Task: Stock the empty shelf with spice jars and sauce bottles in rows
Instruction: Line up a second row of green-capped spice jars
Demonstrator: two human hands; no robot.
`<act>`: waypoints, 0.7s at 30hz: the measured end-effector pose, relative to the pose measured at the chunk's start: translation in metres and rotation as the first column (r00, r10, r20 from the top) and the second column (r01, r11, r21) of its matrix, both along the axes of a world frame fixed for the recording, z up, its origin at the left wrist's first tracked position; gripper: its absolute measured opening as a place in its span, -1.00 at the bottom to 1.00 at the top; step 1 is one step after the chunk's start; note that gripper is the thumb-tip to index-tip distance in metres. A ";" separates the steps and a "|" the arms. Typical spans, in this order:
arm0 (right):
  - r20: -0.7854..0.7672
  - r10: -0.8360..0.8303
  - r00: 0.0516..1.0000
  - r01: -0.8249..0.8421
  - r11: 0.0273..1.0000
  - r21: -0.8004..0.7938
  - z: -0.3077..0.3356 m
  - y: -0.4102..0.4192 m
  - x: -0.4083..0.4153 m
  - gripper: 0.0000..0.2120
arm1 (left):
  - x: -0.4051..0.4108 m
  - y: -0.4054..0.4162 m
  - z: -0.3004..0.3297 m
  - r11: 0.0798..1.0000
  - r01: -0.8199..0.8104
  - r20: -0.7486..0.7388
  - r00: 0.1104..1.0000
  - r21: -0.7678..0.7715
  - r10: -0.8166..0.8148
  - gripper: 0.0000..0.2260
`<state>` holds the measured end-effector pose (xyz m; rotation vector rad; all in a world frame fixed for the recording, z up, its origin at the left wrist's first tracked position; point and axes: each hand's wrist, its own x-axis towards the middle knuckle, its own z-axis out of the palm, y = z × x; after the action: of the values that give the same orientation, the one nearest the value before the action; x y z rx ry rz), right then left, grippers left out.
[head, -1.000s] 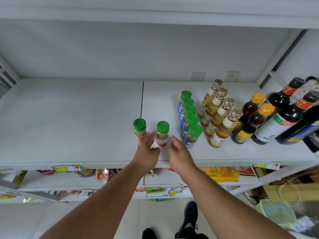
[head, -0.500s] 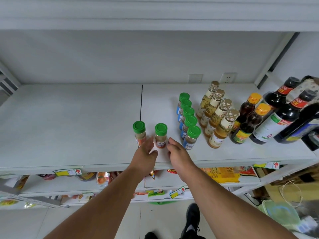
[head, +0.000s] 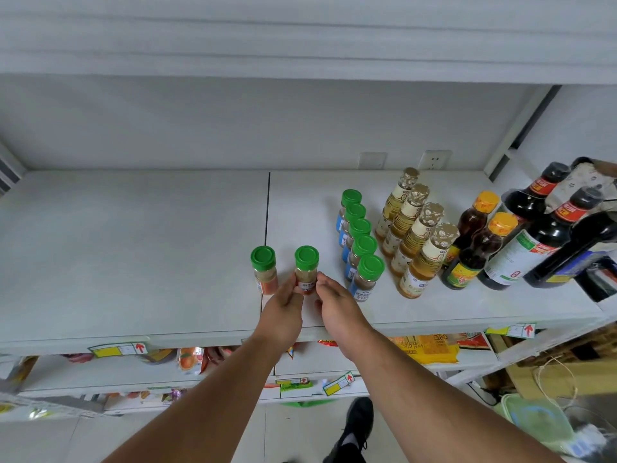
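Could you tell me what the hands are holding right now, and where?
Both hands, left and right, pinch the lower labelled body of the green-capped glass spice jar standing on the shelf.

Shelf (head: 133,262) left half lies open; bottles (head: 420,248) crowd the right

Green-capped spice jars (head: 306,269), orange-capped dark bottles (head: 474,225), white shelf (head: 133,245)

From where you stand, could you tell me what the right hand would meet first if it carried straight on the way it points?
The right hand points up and left; its fingertips already seem to touch the red-labelled spice jar, which the left hand touches from the other side. That jar comes first, though depth is unclear.
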<state>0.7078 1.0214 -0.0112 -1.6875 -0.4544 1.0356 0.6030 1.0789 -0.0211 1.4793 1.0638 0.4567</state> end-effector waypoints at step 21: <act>-0.118 -0.120 0.986 0.130 0.988 0.081 0.007 0.115 0.045 -0.63 | 0.099 0.074 0.017 0.903 -0.323 0.195 0.903 -0.283 0.384 -0.53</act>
<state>0.7529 1.1359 -0.0038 -1.5502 -0.3121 0.9983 0.7022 1.1532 -0.0037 0.9801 1.1480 0.7216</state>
